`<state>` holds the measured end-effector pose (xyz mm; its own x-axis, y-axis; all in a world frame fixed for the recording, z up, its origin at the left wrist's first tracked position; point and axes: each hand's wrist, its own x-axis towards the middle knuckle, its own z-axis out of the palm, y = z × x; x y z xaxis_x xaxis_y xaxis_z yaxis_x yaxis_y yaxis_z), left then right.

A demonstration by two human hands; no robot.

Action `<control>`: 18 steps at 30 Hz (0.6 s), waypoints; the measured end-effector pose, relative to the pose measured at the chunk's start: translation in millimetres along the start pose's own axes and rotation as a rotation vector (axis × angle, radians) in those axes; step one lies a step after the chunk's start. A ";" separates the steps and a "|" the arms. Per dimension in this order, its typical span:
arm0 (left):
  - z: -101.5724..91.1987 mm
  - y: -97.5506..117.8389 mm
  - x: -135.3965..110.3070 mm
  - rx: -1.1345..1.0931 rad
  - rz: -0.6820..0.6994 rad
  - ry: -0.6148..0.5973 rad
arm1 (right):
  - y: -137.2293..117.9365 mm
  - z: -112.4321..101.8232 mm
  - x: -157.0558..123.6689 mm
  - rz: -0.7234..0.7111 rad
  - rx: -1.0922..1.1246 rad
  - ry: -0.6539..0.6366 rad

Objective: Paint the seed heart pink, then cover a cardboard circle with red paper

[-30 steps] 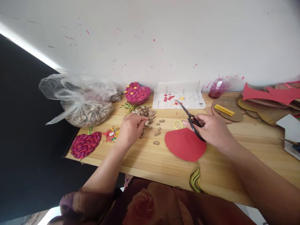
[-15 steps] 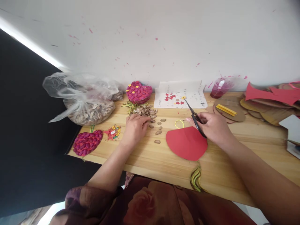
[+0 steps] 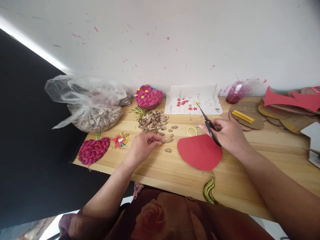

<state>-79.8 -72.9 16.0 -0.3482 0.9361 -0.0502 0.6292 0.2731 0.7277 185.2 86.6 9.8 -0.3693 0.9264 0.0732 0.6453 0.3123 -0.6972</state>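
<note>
My left hand (image 3: 142, 146) lies on the wooden table (image 3: 250, 180) with its fingers pinched on a small brown shell (image 3: 163, 141), just below a pile of shells (image 3: 152, 120). My right hand (image 3: 226, 135) is closed on black scissors (image 3: 208, 125) whose blades point up and left toward a white sheet with red stars (image 3: 192, 103). A red paper half-round (image 3: 199, 152) lies under and left of that hand, a yellow loop (image 3: 191, 131) at its top and green-yellow threads (image 3: 209, 190) at its bottom.
A clear plastic bag of shells (image 3: 95, 110) sits at the left. Two magenta shell-covered hearts (image 3: 93, 151) (image 3: 148, 96) and a small star ornament (image 3: 120, 140) lie nearby. A pink-stained cup (image 3: 236, 92), cardboard discs (image 3: 247, 116) and red cut-outs (image 3: 290, 100) fill the right.
My left hand drew back from the shell pile toward me and to the right, now pinching a loose shell. The right hand with the scissors barely moved.
</note>
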 end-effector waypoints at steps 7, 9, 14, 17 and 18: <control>-5.6 3.9 10.1 0.364 0.317 0.169 | -0.7 -0.2 -0.6 -0.016 -0.008 0.016; -5.2 7.3 21.7 0.463 0.339 0.194 | -0.7 -0.1 -0.5 -0.011 -0.009 0.014; 5.1 15.9 47.9 0.624 0.249 0.159 | -0.2 0.1 -0.2 0.011 0.004 -0.010; 10.8 19.1 53.7 0.678 0.195 0.151 | 0.3 0.4 0.2 0.011 0.009 -0.012; 11.9 19.4 54.5 0.687 0.187 0.151 | 0.5 0.6 0.3 0.005 0.005 -0.010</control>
<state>-78.3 -13.9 19.3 -0.2531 0.9535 0.1636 0.9645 0.2356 0.1189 185.0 87.0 9.0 -0.3724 0.9260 0.0626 0.6438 0.3063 -0.7012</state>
